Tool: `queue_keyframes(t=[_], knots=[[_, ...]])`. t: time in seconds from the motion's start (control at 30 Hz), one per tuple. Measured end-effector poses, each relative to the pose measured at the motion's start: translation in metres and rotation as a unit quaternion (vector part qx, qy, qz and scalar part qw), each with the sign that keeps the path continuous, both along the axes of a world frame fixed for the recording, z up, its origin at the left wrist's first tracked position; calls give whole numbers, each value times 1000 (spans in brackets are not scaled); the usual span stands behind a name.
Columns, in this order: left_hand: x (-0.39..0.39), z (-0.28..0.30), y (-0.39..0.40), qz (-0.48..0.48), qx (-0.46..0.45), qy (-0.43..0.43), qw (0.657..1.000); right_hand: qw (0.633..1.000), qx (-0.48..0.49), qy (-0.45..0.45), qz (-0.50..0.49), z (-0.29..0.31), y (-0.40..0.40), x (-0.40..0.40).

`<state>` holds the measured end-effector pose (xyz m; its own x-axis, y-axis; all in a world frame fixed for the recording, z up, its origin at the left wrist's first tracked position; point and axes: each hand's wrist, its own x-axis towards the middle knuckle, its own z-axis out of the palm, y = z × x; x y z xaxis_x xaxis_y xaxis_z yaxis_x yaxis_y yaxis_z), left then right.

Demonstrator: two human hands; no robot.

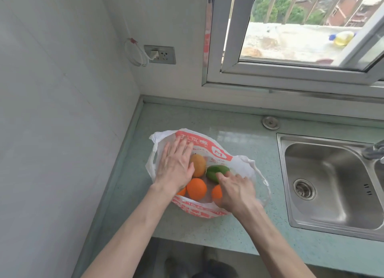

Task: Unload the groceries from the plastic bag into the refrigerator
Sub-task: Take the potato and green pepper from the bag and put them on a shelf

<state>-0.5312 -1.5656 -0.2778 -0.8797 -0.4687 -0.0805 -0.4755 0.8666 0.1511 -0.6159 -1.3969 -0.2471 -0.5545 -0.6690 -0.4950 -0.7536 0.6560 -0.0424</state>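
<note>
Plastic bag (243, 163), white w/ red print, sits open on a pale green worktop (207, 230), nearer its left end, close to the corner where two walls meet. Steel sink (324, 186) is set into the worktop to the right, apart from the bag. Window above the back edge.

Inside the bag, all visible from above: a yellow-brown mango (198, 165) toward the back, a green mango (217, 172) just right of it, one whole orange (196, 189) at the front, plus two more oranges partly hidden, one (182, 192) under the left wrist and one (216, 191) beside the right hand.

Left hand (175, 167) lies flat, fingers straight, resting over the bag's left side and touching the yellow-brown mango. Right hand (236, 191) reaches into the bag's right side, fingers curled, fingertips on the green mango; looks like a grip forming, not a firm hold yet.

Progress: seems to be at the start. Fruit is all in the bag, nothing lifted out. No fridge in view, so each item remains to be taken out and carried there.
</note>
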Motion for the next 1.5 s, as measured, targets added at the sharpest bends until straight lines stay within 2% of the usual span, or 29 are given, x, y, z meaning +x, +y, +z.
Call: queue_keyframes(t=[0.07, 0.17, 0.33, 0.47, 0.67, 0.73, 0.87, 1.03, 1.2, 1.33, 1.4, 1.5], knots=[[2, 1, -1, 4, -9, -11, 1000, 998, 63, -14, -27, -2, 13, -2], [4, 1, -2, 5, -18, -22, 1000, 995, 65, -29, -75, -2, 26, -5], [5, 0, 7, -19, -24, 1, 1000, 992, -67, -29, -101, -3, 26, -8], [4, -4, 18, -32, 7, 13, 999, 982, -168, -36, -85, 0, 17, -8], [9, -6, 26, -12, 31, 31, 999, 962, -242, -21, -125, -5, 10, -13], [9, -9, 29, -13, 32, 26, 999, 969, -224, -31, -104, -9, 5, -13], [4, -16, 31, -9, 42, 17, 999, 960, -222, -139, -99, -16, -9, -20], [-2, -21, 29, -1, 45, 3, 999, 946, -269, -121, -137, -25, -13, -34], [-15, -38, 32, 21, 45, -43, 998, 963, -211, -128, -107, -40, -15, -28], [-29, -63, 37, 22, 28, -92, 995, 988, -133, -62, -46, -55, -23, -29], [-35, -74, 36, 29, 25, -103, 994, 989, -117, -75, -49, -61, -28, -31], [-41, -85, 34, 41, 15, -98, 994, 979, -148, -125, -66, -72, -33, -37]])
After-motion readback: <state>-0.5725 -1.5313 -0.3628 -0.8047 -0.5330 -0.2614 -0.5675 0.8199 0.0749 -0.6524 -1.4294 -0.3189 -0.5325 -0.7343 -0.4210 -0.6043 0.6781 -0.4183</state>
